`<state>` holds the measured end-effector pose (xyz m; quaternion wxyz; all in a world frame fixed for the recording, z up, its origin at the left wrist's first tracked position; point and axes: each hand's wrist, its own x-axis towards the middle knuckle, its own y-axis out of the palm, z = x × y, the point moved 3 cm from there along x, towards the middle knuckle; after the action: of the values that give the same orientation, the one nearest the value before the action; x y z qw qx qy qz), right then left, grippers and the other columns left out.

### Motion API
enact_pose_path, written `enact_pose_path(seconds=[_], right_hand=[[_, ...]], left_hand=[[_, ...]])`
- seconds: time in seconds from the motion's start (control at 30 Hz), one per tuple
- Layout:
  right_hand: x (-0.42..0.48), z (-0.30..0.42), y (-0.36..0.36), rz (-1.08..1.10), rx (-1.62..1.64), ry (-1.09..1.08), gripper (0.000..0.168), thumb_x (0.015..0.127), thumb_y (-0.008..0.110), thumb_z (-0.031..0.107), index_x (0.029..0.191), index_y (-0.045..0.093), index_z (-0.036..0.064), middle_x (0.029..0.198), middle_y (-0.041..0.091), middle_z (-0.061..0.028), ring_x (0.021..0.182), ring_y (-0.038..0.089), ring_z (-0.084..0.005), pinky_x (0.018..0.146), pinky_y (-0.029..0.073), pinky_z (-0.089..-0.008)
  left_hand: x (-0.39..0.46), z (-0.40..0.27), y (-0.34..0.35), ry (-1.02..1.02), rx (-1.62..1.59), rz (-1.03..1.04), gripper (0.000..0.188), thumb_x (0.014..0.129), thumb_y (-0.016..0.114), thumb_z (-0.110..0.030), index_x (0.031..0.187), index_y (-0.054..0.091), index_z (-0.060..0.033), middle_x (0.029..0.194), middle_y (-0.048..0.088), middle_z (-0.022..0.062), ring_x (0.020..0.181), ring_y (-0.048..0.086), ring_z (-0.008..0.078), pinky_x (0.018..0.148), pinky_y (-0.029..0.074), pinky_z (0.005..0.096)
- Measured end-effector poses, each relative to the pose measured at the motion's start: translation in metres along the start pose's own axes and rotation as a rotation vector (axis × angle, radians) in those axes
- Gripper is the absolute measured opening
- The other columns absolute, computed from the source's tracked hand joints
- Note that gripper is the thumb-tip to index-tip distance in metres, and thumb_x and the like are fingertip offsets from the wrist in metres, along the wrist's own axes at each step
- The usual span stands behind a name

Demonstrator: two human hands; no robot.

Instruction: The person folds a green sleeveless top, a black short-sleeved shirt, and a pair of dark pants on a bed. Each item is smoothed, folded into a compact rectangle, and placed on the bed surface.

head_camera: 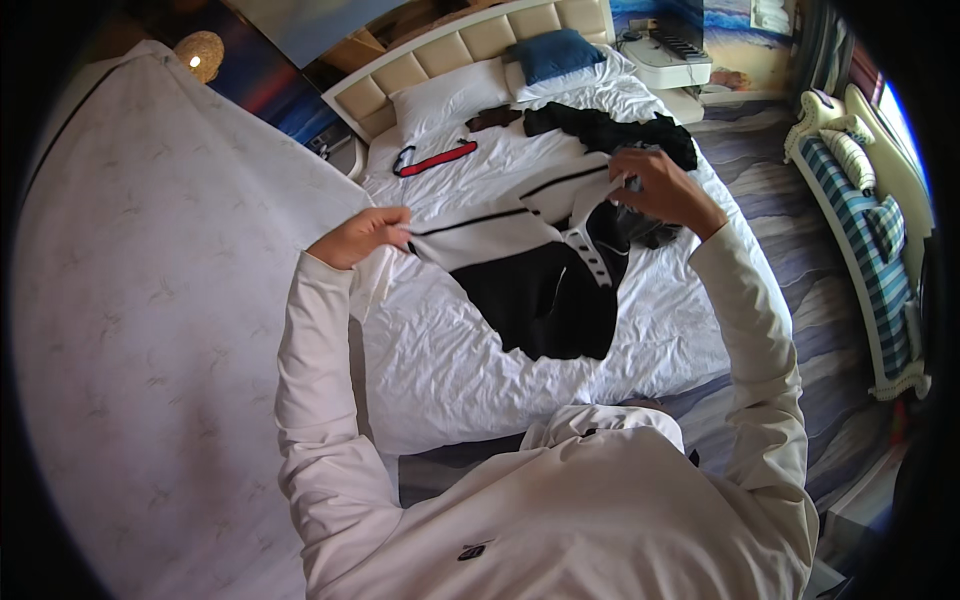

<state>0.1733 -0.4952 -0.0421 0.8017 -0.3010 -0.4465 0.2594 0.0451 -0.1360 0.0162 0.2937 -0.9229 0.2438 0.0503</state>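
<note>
A black and white garment [540,292] with dark stripes and a buttoned placket hangs between my hands above the bed. My left hand [367,235] pinches its left end. At its upper right, my right hand [664,187] grips the white fabric. Beneath the garment lies a rumpled white bed sheet [450,390]. A red strap-like item with dark edging [442,159] rests on the sheet beyond the garment. Black clothes [600,129] lie farther back, with a small dark brown cloth [493,118] beside them. Grey fabric shows partly behind my right hand.
White pillows [450,90] and a blue cushion [559,56] are by the padded headboard [450,52]. A large pale patterned sheet or panel [172,300] stands at left. Nightstands flank the bed; the right one [667,64] holds items. A sofa [862,255] is at right.
</note>
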Motion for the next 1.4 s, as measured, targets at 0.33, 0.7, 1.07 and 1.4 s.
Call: enact_pose_path(seconds=[0.33, 0.7, 1.07, 1.4], right_hand=[[0.016, 0.037, -0.06, -0.047, -0.327, -0.081, 0.024, 0.066, 0.073, 0.014, 0.084, 0.065, 0.001, 0.082, 0.066, -0.0121, 0.074, 0.063, -0.0286, 0.074, 0.05, -0.0347], [0.017, 0.061, -0.093, 0.211, -0.49, 0.184, 0.03, 0.062, 0.079, 0.026, 0.077, 0.066, 0.003, 0.075, 0.064, -0.0107, 0.078, 0.06, -0.0264, 0.089, 0.042, -0.0359], [-0.048, 0.023, -0.022, 0.482, -0.003, 0.238, 0.039, 0.062, 0.081, 0.03, 0.077, 0.061, -0.001, 0.064, 0.059, -0.0116, 0.059, 0.059, -0.0235, 0.057, 0.043, -0.0336], [-0.061, 0.065, 0.002, 0.438, 0.238, 0.099, 0.035, 0.059, 0.083, 0.02, 0.075, 0.056, 0.003, 0.071, 0.061, -0.0074, 0.063, 0.06, -0.0196, 0.058, 0.045, -0.0302]], left_hand=[[0.053, -0.023, 0.009, 0.15, -0.088, -0.178, 0.02, 0.084, 0.066, -0.023, 0.089, 0.052, -0.0094, 0.073, 0.045, -0.0038, 0.064, 0.04, 0.0036, 0.057, 0.033, 0.0219], [0.066, -0.035, 0.009, 0.443, 0.518, -0.218, 0.008, 0.083, 0.062, -0.004, 0.089, 0.064, 0.0007, 0.082, 0.059, 0.0072, 0.078, 0.058, 0.0158, 0.072, 0.046, 0.0262], [0.075, 0.02, 0.053, 0.085, -0.019, -0.242, 0.037, 0.084, 0.065, -0.04, 0.09, 0.063, -0.0035, 0.076, 0.059, 0.0001, 0.066, 0.057, 0.0066, 0.053, 0.049, 0.0229], [0.028, -0.015, 0.089, 0.299, 0.329, -0.369, 0.02, 0.072, 0.073, -0.002, 0.08, 0.054, 0.0001, 0.069, 0.054, 0.0001, 0.066, 0.048, 0.0052, 0.058, 0.042, 0.0229]])
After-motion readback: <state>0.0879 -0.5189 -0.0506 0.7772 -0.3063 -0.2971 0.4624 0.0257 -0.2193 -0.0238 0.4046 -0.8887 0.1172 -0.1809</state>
